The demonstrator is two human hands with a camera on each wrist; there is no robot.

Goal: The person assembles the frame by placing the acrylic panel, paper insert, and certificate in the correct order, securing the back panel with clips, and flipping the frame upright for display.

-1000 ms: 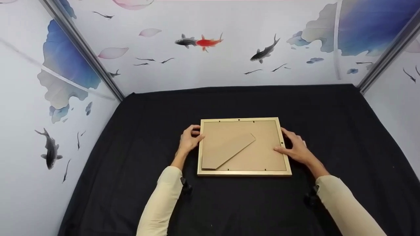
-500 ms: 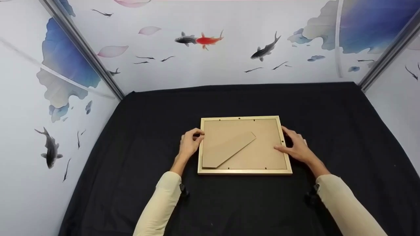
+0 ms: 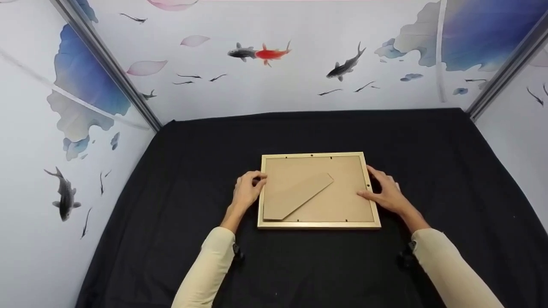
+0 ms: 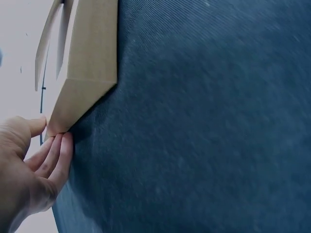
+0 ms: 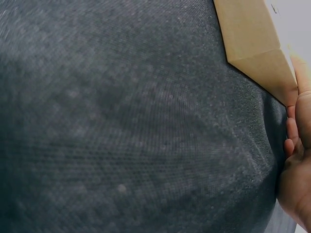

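Observation:
A picture frame [image 3: 351,205] with a pale gold border lies back side up on the black cloth. Its tan backing board carries an easel stand [image 3: 295,197] folded flat at a slant. At the left side my left hand [image 3: 246,188] pinches the frame's edge, thumb on top and fingers against the outer side, as the left wrist view also shows. My right hand [image 3: 387,192] holds the opposite side. Its thumb reaches over the border onto the backing, while the fingers lie along the outer edge, partly hidden in the right wrist view.
Black cloth [image 3: 205,145] covers the table. White panels [image 3: 299,94] printed with fish and lotus leaves stand at the back and both sides, joined by metal posts [image 3: 115,68] at the corners. A small black device [image 3: 404,259] sits at the right wrist.
My left thumb has drawn back from over the border to the frame's left edge, closer to the fingers. The right hand and the frame look unchanged.

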